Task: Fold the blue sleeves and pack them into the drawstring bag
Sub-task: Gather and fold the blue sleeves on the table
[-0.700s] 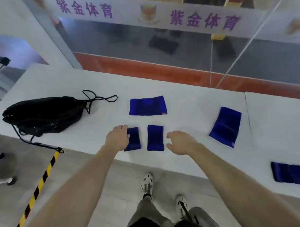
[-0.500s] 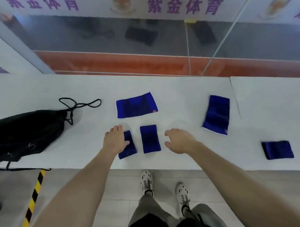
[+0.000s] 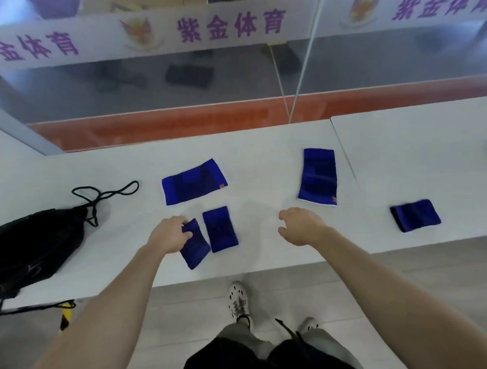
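Left fingers (image 3: pixel 187 233) now seemingly around folded sleeve (image 3: pixel 196 250)

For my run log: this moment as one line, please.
left hand grips folded sleeve | right hand open, empty | drawstring bag lies left

Our forearms are bare, the left forearm (image 3: pixel 117 290) at seven o'clock and the right forearm (image 3: pixel 385 280) at four. At six o'clock we wear a black garment (image 3: pixel 258 358) over grey trousers (image 3: pixel 240 333), and just above them white perforated shoes (image 3: pixel 238 296) with dark laces.
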{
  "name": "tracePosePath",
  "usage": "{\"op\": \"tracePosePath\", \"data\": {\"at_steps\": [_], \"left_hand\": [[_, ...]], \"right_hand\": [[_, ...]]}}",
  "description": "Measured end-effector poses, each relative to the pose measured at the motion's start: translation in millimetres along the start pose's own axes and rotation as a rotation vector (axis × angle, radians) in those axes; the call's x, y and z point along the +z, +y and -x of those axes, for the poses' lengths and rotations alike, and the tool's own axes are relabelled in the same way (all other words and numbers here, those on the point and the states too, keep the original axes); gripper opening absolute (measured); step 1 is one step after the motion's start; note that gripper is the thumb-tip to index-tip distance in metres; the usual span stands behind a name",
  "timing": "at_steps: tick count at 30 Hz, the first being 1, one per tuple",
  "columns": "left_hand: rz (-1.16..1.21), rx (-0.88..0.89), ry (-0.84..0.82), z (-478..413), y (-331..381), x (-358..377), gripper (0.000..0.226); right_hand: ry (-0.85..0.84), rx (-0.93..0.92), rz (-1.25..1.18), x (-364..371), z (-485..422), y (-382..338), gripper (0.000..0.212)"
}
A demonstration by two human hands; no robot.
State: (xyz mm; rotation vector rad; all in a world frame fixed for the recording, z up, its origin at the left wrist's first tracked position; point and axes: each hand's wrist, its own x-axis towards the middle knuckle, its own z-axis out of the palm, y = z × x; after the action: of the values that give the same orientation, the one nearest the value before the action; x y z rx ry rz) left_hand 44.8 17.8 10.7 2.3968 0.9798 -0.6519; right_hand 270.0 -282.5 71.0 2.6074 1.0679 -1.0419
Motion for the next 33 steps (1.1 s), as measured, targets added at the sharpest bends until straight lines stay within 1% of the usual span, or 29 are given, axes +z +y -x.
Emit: {"op": "tracePosePath", "data": {"at_steps": [2, 5, 6, 9, 14, 16, 18, 20, 22, 26, 33], "left_hand": [[0.03, 0.031, 0.035, 14.4, 24.3, -5.8, 0.004], [0.108, 0.073, 0.098, 34.9, 69.2, -9.0, 0.012], [0.136, 0.093, 0.11, 41.3, 87.4, -7.7, 0.011], [0.186, 0.157, 0.158, 53.8, 150.8, 5.0, 0.008], [0.281, 0.225, 0.202, 63.9, 268.9, 38.6, 0.02], [0.306, 0.258, 0.182, 65.8, 308.2, 50.5, 0.019], [0.314, 0.295, 0.152, 65.6, 343.0, 59.8, 0.018], [0.294, 0.342, 0.129, 64.4, 375.2, 66.0, 0.021], [0.272, 0.386, 0.103, 59.4, 405.3, 71.7, 0.023], [0.243, 0.464, 0.053, 37.9, 466.4, 78.5, 0.019], [0.19, 0.663, -0.063, -2.0, 585.5, 87.6, 0.021]], "right_hand": [[0.017, 0.008, -0.018, 4.4, 11.3, 23.2, 0.047], [0.045, 0.016, -0.051, 12.7, 33.1, 64.0, 0.046], [0.059, 0.013, -0.066, 16.8, 41.8, 80.1, 0.046], [0.089, 0.031, -0.126, 32.7, 72.5, 132.7, 0.043], [0.113, 0.129, -0.247, 69.2, 126.9, 222.9, 0.043], [0.102, 0.179, -0.298, 84.5, 143.5, 253.1, 0.038], [0.084, 0.232, -0.338, 99.9, 153.3, 282.2, 0.027], [0.078, 0.278, -0.381, 109.8, 159.9, 306.7, 0.024], [0.11, 0.309, -0.435, 107.1, 171.8, 323.1, 0.028], [0.159, 0.401, -0.513, 94.8, 187.0, 354.7, 0.037], [0.248, 0.573, -0.605, 70.7, 204.5, 426.1, 0.04]]}}
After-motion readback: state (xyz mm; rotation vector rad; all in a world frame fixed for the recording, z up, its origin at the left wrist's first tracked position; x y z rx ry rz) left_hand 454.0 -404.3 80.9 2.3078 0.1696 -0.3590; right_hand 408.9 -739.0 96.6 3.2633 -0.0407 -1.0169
